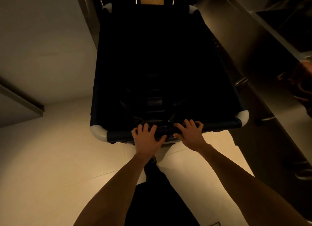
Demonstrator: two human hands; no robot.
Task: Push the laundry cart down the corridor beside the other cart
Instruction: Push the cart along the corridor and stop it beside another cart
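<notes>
With the left hand [146, 138] and right hand [189, 133] clamped on the laundry cart's [162, 60] near rail, push evenly, keeping it clear of the metal cart [263, 45] just right.

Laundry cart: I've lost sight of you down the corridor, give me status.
Left hand and right hand both gripping near rail of laundry cart. Cart pointed ahead. Metal cart close alongside right; wall left.

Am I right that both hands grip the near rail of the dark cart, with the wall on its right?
Not quite: the head view shows the wall on the cart's left. Both the left hand and right hand do grip the near rail.
</notes>
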